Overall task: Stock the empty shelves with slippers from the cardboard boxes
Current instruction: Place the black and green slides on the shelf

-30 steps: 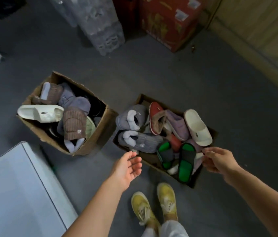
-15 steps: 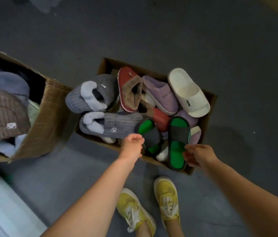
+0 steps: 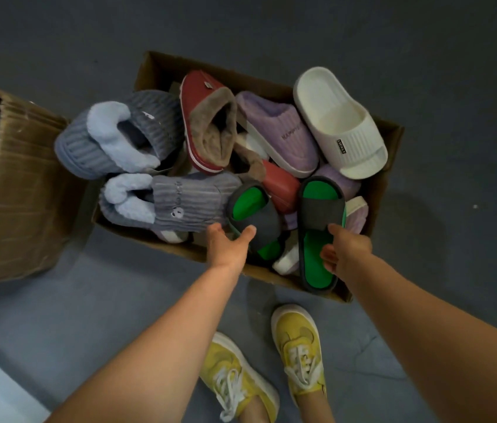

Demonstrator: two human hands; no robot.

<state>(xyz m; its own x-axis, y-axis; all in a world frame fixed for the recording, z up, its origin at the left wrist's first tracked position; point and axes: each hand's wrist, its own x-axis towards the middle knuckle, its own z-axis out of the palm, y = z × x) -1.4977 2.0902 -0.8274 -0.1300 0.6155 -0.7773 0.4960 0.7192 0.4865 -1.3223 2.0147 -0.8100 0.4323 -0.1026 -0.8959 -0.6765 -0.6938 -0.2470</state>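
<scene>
While the right hand (image 3: 343, 253) pinches the right green slipper (image 3: 320, 236), long axis near-to-far, its mate (image 3: 255, 218) lies just beyond the open left hand (image 3: 229, 245), at the near edge of the box (image 3: 390, 138).

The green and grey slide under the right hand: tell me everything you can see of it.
The green and grey slide has a bright green footbed, a dark grey rim and a broad grey strap across the front. It looks like soft foam or rubber. It lies sole down, pointing away from the person, on the pile at the near right corner of the cardboard box, its heel overhanging the near wall. The right hand grips its right edge, fingers curled onto the footbed.
</scene>
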